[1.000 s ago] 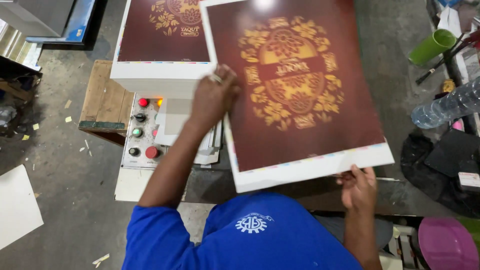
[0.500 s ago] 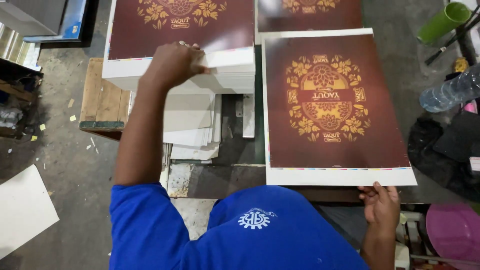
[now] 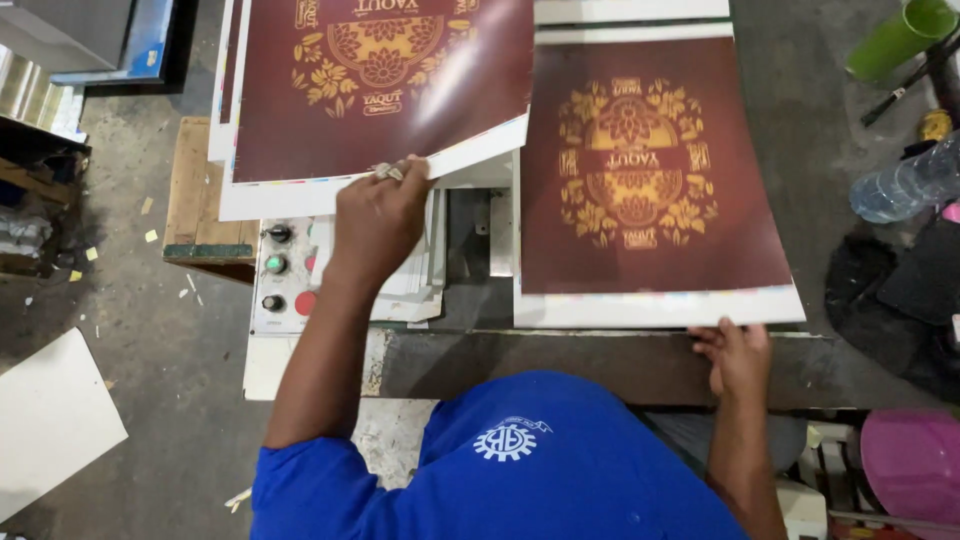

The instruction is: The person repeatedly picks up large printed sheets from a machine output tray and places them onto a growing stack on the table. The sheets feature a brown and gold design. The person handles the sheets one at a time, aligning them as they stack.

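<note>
My left hand (image 3: 380, 215) pinches the near edge of a maroon printed sheet with a gold floral design (image 3: 380, 80), held up above the left stack (image 3: 240, 200). The sheet's right corner reaches toward the right stack. My right hand (image 3: 735, 355) rests with fingers on the near white edge of the right stack (image 3: 650, 305), whose top sheet (image 3: 640, 170) shows the same maroon and gold print and lies flat.
A control panel with round green, red and black buttons (image 3: 280, 265) sits below the left stack. A wooden pallet (image 3: 200, 190) is to the left. A green cup (image 3: 900, 35), a plastic bottle (image 3: 905, 185) and a pink tub (image 3: 915, 465) stand at the right. A white board (image 3: 50, 420) lies on the floor.
My left hand left the right stack, reached the left stack, and now holds its top sheet lifted and shifted right. My right hand stayed at the right stack's near edge.
</note>
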